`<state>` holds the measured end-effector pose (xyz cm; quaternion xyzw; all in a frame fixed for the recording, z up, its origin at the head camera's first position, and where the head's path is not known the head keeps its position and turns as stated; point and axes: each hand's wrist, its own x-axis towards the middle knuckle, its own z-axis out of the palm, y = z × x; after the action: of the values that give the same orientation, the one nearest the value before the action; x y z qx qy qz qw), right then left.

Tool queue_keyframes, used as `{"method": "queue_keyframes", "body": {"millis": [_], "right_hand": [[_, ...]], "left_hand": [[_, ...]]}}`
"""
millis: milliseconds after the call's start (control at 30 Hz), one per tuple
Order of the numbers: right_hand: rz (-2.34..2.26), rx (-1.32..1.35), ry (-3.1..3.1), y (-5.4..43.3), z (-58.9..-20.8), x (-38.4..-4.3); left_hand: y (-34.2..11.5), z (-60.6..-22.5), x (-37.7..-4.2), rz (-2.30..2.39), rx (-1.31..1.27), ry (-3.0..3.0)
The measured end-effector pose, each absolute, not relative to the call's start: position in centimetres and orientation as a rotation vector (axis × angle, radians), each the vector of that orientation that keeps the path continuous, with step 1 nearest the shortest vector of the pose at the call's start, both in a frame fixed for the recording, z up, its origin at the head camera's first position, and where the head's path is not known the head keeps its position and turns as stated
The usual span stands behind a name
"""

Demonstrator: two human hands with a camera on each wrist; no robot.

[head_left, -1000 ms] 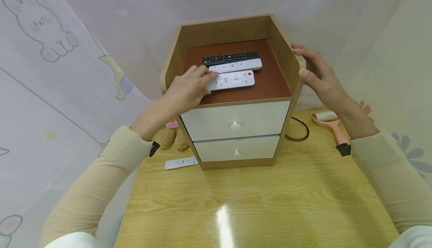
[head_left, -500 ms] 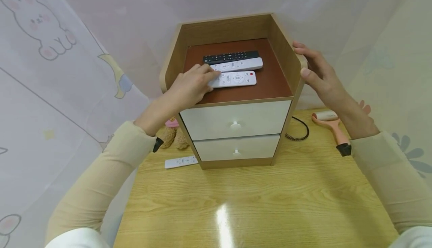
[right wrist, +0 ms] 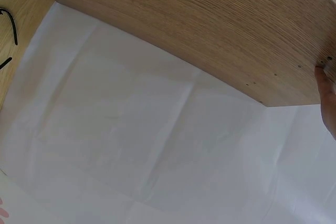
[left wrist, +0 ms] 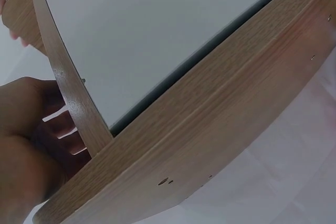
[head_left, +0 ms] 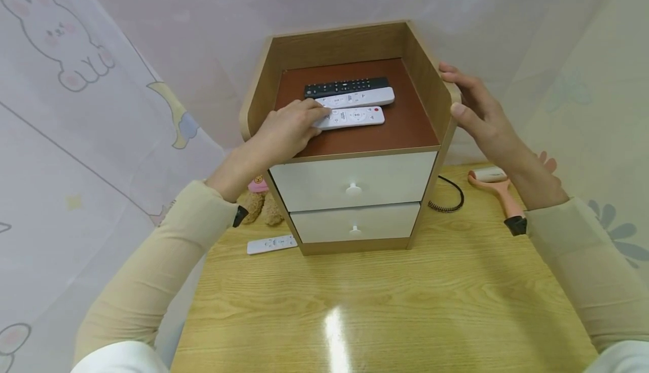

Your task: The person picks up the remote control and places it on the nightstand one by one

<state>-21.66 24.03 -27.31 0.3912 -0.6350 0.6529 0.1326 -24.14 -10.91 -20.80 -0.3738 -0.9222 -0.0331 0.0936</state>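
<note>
A small wooden cabinet (head_left: 352, 248) with two white drawers stands at the back of the table. On its brown top lie a black remote control (head_left: 347, 87) and, in front of it, a white remote control (head_left: 359, 98). My left hand (head_left: 289, 131) holds the left end of another white remote control (head_left: 357, 116), the nearest of the row, its thumb at the front edge and fingers over the top. In the left wrist view the remotes are hidden behind the cabinet's side. My right hand (head_left: 481, 114) rests against the right side panel (head_left: 428, 80), thumb at its front edge.
Another white remote control (head_left: 272, 244) lies on the table (head_left: 355, 305) left of the cabinet, near a brown plush toy (head_left: 261, 208). To the right are a black coiled cord (head_left: 451, 208) and an orange-handled lint roller (head_left: 499, 187). Printed cloth hangs behind.
My left hand and the nearest white remote have shifted slightly back and right, bringing that remote closer alongside the white one behind it. My right hand stays in place on the panel.
</note>
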Motion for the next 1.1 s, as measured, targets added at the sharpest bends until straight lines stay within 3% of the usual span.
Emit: {"method": "queue_keyframes", "body": {"millis": [1100], "right_hand": [[1.927, 1.113, -1.815, 23.75, -27.40, -21.51]], "left_hand": [[-10.05, -21.39, -24.48, -0.030, -1.048, -2.672]]}}
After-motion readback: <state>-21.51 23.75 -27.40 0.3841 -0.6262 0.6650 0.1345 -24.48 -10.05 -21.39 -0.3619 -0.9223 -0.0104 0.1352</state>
